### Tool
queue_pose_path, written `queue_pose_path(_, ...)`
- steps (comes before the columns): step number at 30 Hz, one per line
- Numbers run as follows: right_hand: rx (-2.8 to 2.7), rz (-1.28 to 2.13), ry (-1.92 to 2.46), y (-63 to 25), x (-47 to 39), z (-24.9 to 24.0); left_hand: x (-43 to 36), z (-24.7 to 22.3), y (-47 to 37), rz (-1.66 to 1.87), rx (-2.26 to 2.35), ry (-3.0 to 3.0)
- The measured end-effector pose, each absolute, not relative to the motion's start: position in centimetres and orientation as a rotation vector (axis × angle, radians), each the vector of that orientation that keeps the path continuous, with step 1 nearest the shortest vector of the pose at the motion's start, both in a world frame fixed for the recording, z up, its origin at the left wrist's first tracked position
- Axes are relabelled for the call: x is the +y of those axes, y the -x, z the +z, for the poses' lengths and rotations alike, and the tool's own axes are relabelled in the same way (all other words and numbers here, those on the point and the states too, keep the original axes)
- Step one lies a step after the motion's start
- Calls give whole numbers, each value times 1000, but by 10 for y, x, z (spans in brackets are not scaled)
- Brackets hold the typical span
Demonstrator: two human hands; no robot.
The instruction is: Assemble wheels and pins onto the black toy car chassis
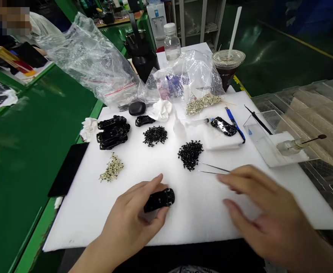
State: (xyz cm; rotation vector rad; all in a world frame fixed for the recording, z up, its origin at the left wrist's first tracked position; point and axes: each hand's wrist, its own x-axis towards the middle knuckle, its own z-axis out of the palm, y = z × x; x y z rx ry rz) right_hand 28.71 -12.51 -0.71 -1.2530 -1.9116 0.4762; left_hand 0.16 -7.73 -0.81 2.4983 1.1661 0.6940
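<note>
1. Pinching a glossy black piece (159,200) between thumb and fingers, the left grip (130,214) in the head view rests low on the white counter (194,223), the piece's rounded end showing past the fingertips.
2. The right grip (265,212), blurred, is spread, its thumb well apart from the fingers. Thin metal tweezers (216,167) lie by its fingertips, their two points parted and aimed at a heap of small black parts (190,154); whether the fingers touch them, I cannot tell.
3. A second pile of black bits (155,135) sits farther back and to the left. Left of that are several stacked black pieces (113,132), with a pale heap of tiny parts (111,168) nearer the person.
4. Behind the piles are an oval black case (137,109), another black piece (144,121), crumpled white tissue (162,110) and a small translucent bottle (179,129).
5. To the right, a white pad (221,143) carries a speckled black piece (223,126), beside a blue tool (234,123). Beyond it, a clear tray (264,151) bears a small glass bottle (290,147) lying tilted.
6. Clear plastic bags (196,72), a lidded jar (172,47) and a dark drink with a straw (226,74) stand along the far side.
</note>
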Motion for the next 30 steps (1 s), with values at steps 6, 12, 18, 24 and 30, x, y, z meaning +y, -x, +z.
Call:
queue_pose_path(6,-1919,666,935,-252,-113,-8,-103,25,-38,759,1309,-2338)
queue_pose_path(12,-1716,704,857,-252,-120,-5,-117,31,-49,842,1298,-2236)
queue_pose_path(18,-1648,747,797,-256,-122,-2,-127,35,-55,831,1327,-2115)
queue_pose_path(24,-1647,755,823,-258,-123,2,-131,39,-62,911,1373,-2049)
queue_pose_path(30,-1612,773,772,-262,-124,3,-119,39,-53,798,1201,-2315)
